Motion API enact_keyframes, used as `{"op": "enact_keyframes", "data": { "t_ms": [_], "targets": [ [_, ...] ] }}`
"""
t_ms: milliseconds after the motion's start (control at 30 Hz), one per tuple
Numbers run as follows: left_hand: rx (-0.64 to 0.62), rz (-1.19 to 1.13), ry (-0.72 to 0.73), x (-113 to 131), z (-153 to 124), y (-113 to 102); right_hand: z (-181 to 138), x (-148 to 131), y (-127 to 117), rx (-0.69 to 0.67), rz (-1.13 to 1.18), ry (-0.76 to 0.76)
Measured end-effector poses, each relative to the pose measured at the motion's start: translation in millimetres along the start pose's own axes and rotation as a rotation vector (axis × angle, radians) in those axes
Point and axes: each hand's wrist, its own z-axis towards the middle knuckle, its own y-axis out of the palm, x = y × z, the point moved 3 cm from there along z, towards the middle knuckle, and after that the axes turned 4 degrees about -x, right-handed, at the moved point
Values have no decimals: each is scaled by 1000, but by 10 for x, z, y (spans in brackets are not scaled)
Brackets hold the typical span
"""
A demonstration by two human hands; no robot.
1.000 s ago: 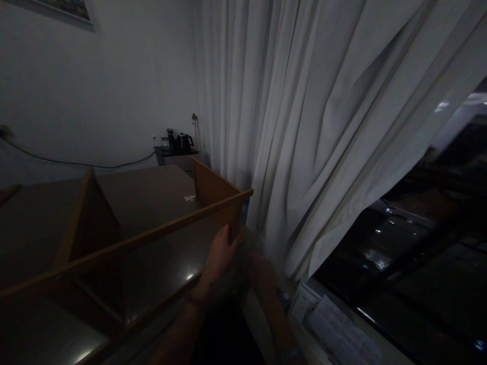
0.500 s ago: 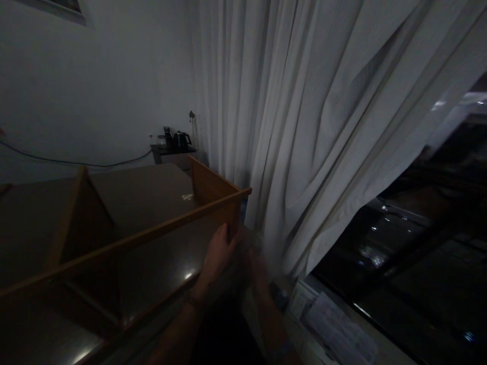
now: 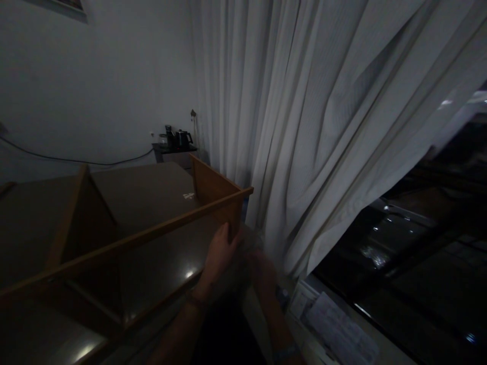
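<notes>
My left hand [image 3: 220, 252] is raised against the right end panel [image 3: 229, 217] of a wooden shelf unit [image 3: 152, 230], fingers pressed together on a greyish cloth [image 3: 248, 242]. The cloth is bunched at the panel's lower corner, between my two hands. My right hand [image 3: 262, 271] is just right of it and touches the cloth, but its fingers are lost in the dark. A band shows on each wrist.
A long white curtain [image 3: 304, 126] hangs right behind the shelf's end. Dark window glass [image 3: 418, 243] lies to the right, with papers [image 3: 335, 329] on the sill. A kettle [image 3: 183, 138] stands on a small table [image 3: 173, 151] by the wall. A cable [image 3: 76, 162] runs along the wall.
Both hands stay at the shelf's end panel with the cloth. My right hand has shifted slightly, and the view has moved a little.
</notes>
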Motion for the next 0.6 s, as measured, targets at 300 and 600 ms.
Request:
{"op": "enact_keyframes", "data": {
  "t_ms": [300, 600],
  "targets": [
    [-17, -18, -2, 14, -8, -13, -7, -36, 53, 3, -151, -36],
    [-32, -10, -27, 1, 1, -1, -3, -138, 289, -89, 726, 247]
  ]
}}
